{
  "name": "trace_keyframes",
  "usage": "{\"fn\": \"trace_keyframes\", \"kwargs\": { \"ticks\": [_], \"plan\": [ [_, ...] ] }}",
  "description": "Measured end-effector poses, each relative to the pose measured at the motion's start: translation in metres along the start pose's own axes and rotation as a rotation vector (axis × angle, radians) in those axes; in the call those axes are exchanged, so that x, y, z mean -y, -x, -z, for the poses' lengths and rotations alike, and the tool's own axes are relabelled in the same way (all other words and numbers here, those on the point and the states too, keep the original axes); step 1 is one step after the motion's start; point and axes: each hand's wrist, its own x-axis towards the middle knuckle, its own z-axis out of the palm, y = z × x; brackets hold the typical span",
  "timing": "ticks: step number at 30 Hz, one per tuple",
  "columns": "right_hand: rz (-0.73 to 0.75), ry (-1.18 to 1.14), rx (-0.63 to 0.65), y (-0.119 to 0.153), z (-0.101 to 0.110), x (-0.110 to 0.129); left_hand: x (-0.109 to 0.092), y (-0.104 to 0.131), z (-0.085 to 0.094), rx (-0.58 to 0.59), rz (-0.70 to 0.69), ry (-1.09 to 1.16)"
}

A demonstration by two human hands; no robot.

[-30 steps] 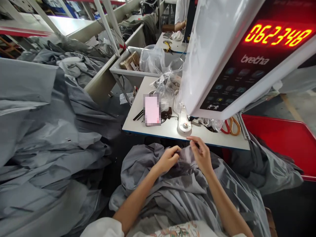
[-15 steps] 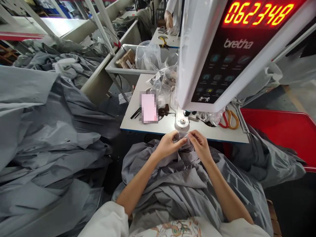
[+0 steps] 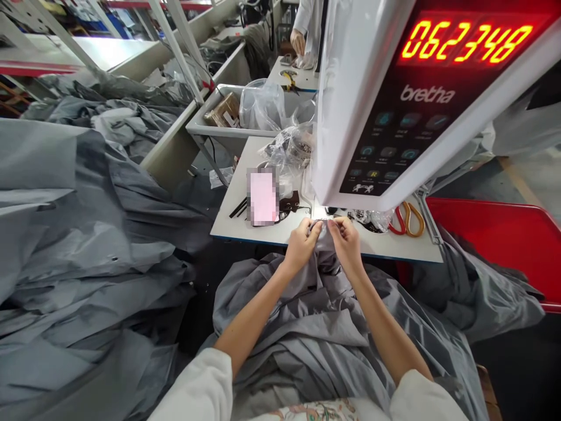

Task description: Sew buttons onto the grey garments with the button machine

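Grey fabric (image 3: 307, 327) lies bunched over my lap and rises to the front edge of the white worktable (image 3: 232, 228). My left hand (image 3: 302, 245) pinches the raised part of this fabric between thumb and fingers. Close by on its right, my right hand (image 3: 345, 240) grips the same piece in a similar pinch. Both hands are at the base of a white machine (image 3: 333, 117) with a red number display, under its head. The small round plate of the machine is hidden behind my fingers.
Red- and yellow-handled scissors (image 3: 407, 219) lie right on the table; a blurred pink rectangle (image 3: 263, 199) lies left. Behind is a grey bin (image 3: 210, 126) with plastic bags. Grey fabric heaps (image 3: 87, 263) fill the left. A red surface (image 3: 499, 240) stands right. A co-worker's hand (image 3: 298, 42) works farther back.
Both my hands have moved up and forward with the fabric, from the table's front edge to under the machine head, now covering the round plate. The camera view has tilted slightly.
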Motion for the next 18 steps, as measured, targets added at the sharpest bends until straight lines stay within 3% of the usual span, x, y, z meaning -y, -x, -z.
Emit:
{"fn": "trace_keyframes", "kwargs": {
  "ticks": [10, 18],
  "plan": [
    [-0.077, 0.133, -0.139, -0.017, -0.006, -0.015, 0.003, -0.021, -0.005, -0.116, -0.052, -0.175],
    [0.009, 0.267, -0.172, -0.013, -0.006, -0.017, 0.003, -0.020, -0.005, -0.103, -0.007, -0.277]
  ]
}}
